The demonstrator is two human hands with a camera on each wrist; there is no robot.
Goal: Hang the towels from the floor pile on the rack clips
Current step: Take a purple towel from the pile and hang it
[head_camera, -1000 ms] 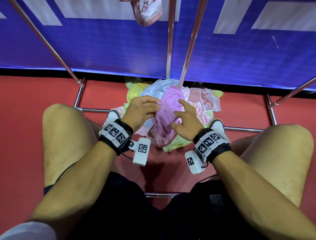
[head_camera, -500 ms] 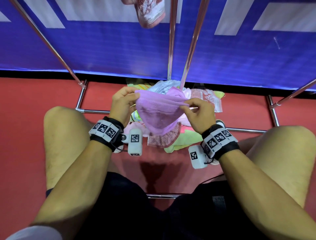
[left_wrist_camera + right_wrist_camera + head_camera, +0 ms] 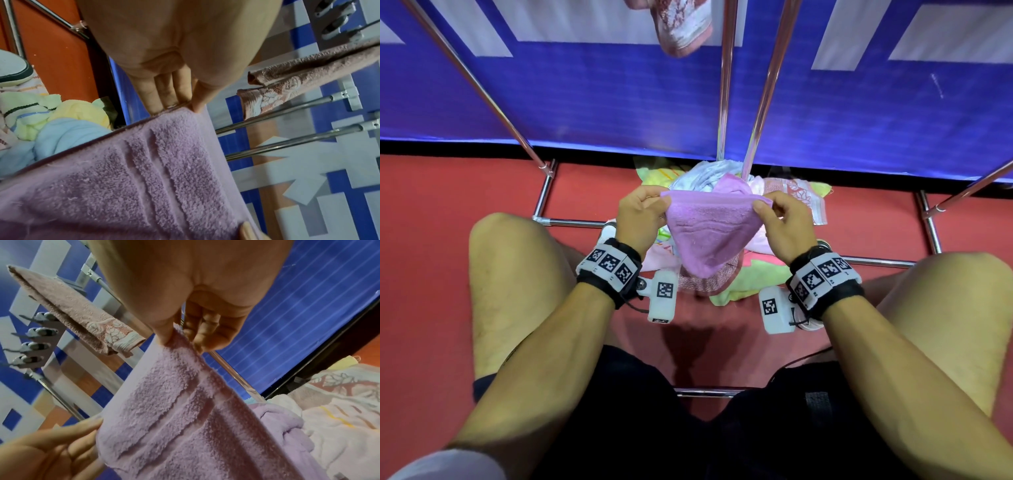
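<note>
A lilac towel (image 3: 710, 233) is stretched between my two hands above the floor pile (image 3: 736, 284). My left hand (image 3: 642, 214) pinches its left top corner, thumb against fingers (image 3: 170, 97). My right hand (image 3: 779, 217) pinches the right top corner (image 3: 174, 337). The towel (image 3: 127, 186) hangs down in a point between my knees. The pile holds green, pale blue, pink and patterned towels. A brown-pink towel (image 3: 681, 27) hangs from the rack above, and a row of grey clips (image 3: 35, 340) shows beside it in the right wrist view.
Chrome rack poles (image 3: 726, 82) rise just behind the pile, with base bars (image 3: 571, 223) on the red floor. A blue and white banner wall (image 3: 585, 96) stands behind. My bare knees flank the pile, and white shoes (image 3: 607, 231) sit near it.
The lilac towel has been lifted off the pile. My hands moved apart and upward, spreading its top edge taut.
</note>
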